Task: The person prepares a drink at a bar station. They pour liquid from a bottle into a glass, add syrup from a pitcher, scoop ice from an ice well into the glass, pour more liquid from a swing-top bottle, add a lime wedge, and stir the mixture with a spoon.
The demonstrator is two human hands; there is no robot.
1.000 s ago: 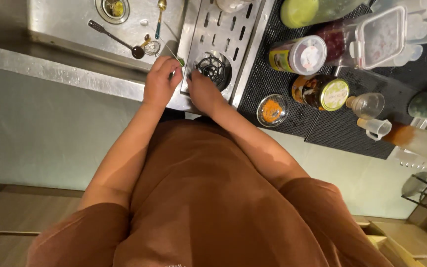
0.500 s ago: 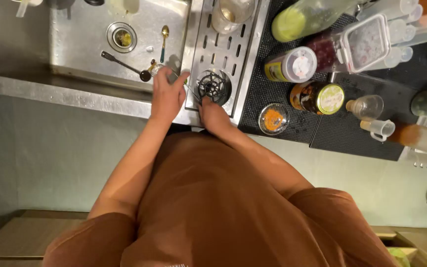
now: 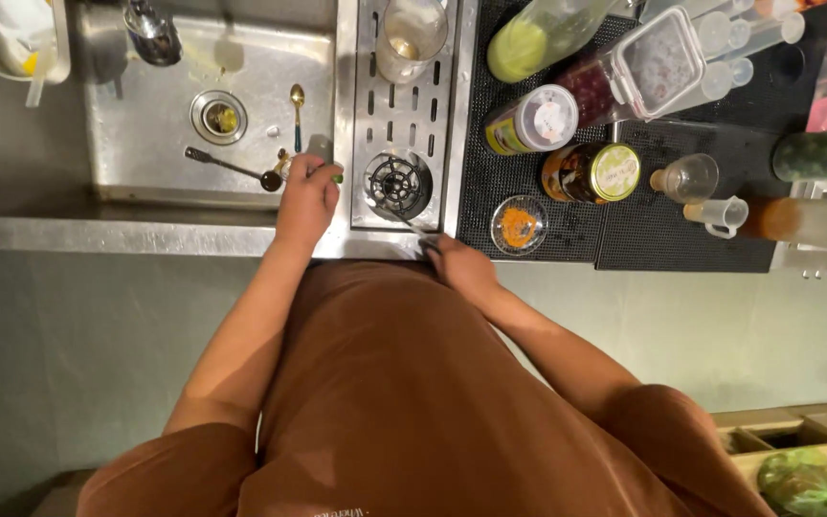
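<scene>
My left hand (image 3: pixel 306 196) rests on the steel counter edge between the sink and the drain grille, fingers closed on a small clear cup (image 3: pixel 321 147) with something green beside it. My right hand (image 3: pixel 461 265) is at the counter's front edge, close to my body. It grips a thin metal utensil (image 3: pixel 402 218) whose far end reaches the round black glass rinser (image 3: pixel 398 182) set in the slotted steel drain panel (image 3: pixel 371 115). My brown clothing fills the lower view.
The steel sink (image 3: pixel 145 182) holds a dark ladle (image 3: pixel 232 168), a gold spoon (image 3: pixel 297 103) and a drain (image 3: pixel 217 117). A glass (image 3: pixel 411 38) stands on the grille. On the black mat (image 3: pixel 643 230) are jars, bottles, a lidded box, a small orange-filled dish (image 3: pixel 519 225) and a measuring cup (image 3: pixel 720 215).
My right hand has drawn back from the rinser to the counter's front edge with the utensil. My left hand has stayed at the sink edge. The view has shifted.
</scene>
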